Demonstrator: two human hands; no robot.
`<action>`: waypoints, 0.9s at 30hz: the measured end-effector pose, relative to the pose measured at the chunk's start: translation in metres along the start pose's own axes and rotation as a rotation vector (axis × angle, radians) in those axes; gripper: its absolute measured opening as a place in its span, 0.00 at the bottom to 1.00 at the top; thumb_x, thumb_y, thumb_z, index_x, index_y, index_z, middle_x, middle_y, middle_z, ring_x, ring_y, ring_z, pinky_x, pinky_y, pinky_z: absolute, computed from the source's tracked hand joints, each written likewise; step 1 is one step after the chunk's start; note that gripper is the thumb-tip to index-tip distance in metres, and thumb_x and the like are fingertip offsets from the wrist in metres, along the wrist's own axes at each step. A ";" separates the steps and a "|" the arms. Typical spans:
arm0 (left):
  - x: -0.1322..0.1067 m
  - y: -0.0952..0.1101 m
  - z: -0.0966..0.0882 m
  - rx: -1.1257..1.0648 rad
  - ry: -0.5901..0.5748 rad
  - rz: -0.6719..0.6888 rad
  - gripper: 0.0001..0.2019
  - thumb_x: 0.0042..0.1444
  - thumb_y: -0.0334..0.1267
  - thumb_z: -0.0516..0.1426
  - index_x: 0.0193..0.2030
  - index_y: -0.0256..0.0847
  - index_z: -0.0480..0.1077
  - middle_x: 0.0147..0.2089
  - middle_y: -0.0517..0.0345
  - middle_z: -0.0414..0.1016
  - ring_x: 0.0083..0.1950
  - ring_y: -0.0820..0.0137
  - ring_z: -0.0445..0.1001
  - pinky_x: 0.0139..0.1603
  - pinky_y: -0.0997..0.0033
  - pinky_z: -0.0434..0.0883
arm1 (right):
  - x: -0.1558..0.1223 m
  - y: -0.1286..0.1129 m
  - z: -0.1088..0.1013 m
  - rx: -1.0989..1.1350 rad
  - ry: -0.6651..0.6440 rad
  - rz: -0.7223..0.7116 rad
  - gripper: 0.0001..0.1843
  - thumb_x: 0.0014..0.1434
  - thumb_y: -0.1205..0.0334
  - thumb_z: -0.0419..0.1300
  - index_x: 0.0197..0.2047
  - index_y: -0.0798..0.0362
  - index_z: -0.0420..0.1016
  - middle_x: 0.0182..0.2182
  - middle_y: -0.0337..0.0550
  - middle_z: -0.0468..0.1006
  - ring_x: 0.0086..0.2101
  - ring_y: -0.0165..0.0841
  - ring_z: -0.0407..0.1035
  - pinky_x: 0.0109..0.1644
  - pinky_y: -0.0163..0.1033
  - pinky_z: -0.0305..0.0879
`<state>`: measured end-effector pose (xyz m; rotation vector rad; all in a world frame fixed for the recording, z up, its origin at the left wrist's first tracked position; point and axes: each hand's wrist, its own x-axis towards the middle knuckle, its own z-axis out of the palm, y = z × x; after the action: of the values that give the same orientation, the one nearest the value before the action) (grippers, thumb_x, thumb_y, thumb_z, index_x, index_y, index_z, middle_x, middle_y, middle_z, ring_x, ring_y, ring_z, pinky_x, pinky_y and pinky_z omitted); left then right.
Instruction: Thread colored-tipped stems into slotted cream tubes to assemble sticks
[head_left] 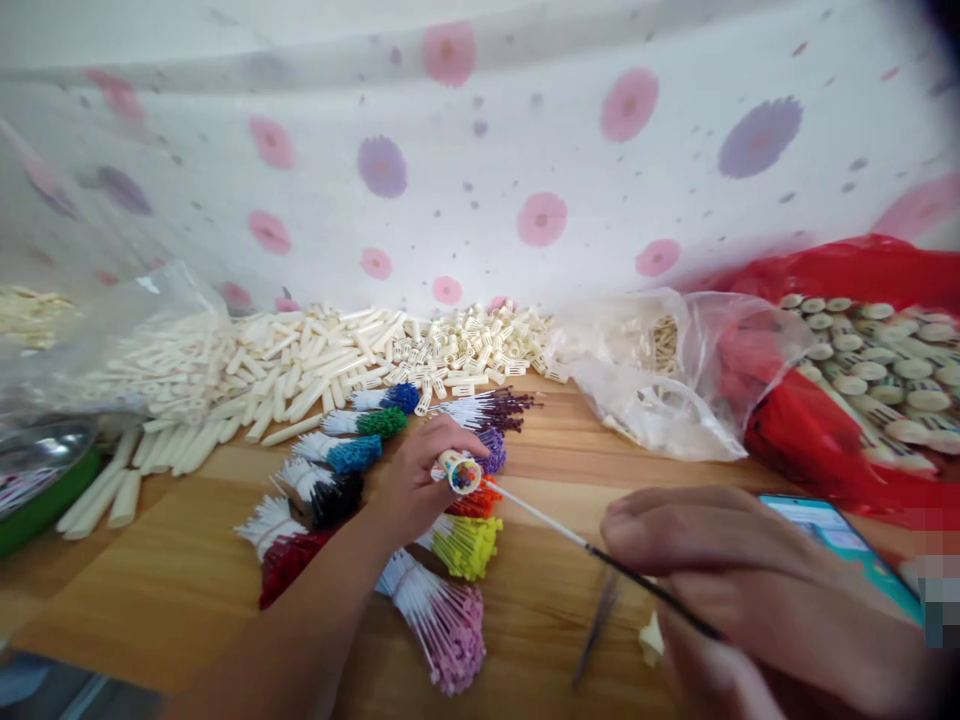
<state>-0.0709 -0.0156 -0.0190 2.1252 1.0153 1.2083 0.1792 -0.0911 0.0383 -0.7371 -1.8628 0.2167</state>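
My left hand [430,462] grips a short cream pen barrel [450,462], its open end facing me with several coloured tips showing inside. Close to the camera, the fingers of my right hand [720,560] are closed on a thin pen refill [551,522], white toward the barrel and dark toward my palm. Its white end reaches near the barrel's mouth; I cannot tell whether they touch. Around my left hand lie bundles of white refills with coloured ends: pink [454,630], yellow [472,545], dark red [289,560], black [334,498], blue [356,453] and green [381,422].
Cream tubes [300,370] and slotted pieces [480,340] pile along the back by a flowered cloth [465,150]. A red bag [772,420] of barrels, a clear bag [660,400] and a phone [832,540] are rightward; tweezers [596,630] lie in front, a green-rimmed bowl [67,490] left.
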 end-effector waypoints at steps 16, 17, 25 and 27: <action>0.002 0.006 0.004 0.057 -0.058 0.003 0.07 0.56 0.40 0.57 0.37 0.40 0.74 0.35 0.56 0.68 0.37 0.69 0.68 0.40 0.69 0.66 | 0.018 -0.008 0.029 0.016 -0.047 -0.104 0.19 0.54 0.74 0.59 0.48 0.47 0.67 0.36 0.43 0.81 0.38 0.31 0.76 0.40 0.32 0.75; 0.002 0.005 0.004 0.061 -0.061 0.006 0.07 0.55 0.40 0.57 0.37 0.40 0.74 0.35 0.56 0.69 0.37 0.69 0.68 0.40 0.69 0.66 | 0.018 -0.008 0.029 0.021 -0.051 -0.104 0.19 0.54 0.75 0.59 0.47 0.47 0.67 0.36 0.44 0.80 0.38 0.31 0.76 0.40 0.32 0.75; 0.001 0.003 0.005 0.078 -0.070 0.048 0.06 0.55 0.37 0.58 0.38 0.40 0.74 0.35 0.57 0.69 0.37 0.70 0.67 0.39 0.70 0.65 | 0.017 -0.006 0.032 0.041 -0.011 -0.148 0.17 0.52 0.78 0.56 0.44 0.52 0.69 0.36 0.45 0.80 0.36 0.32 0.76 0.37 0.35 0.76; 0.001 0.003 0.006 0.089 -0.066 0.061 0.05 0.55 0.37 0.58 0.37 0.41 0.74 0.35 0.57 0.68 0.37 0.70 0.67 0.39 0.70 0.65 | 0.017 -0.005 0.035 0.045 0.015 -0.168 0.16 0.52 0.78 0.57 0.43 0.54 0.69 0.35 0.46 0.80 0.36 0.32 0.75 0.38 0.36 0.75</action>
<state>-0.0648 -0.0172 -0.0193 2.2643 0.9999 1.1328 0.1421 -0.0786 0.0400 -0.5467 -1.8882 0.1448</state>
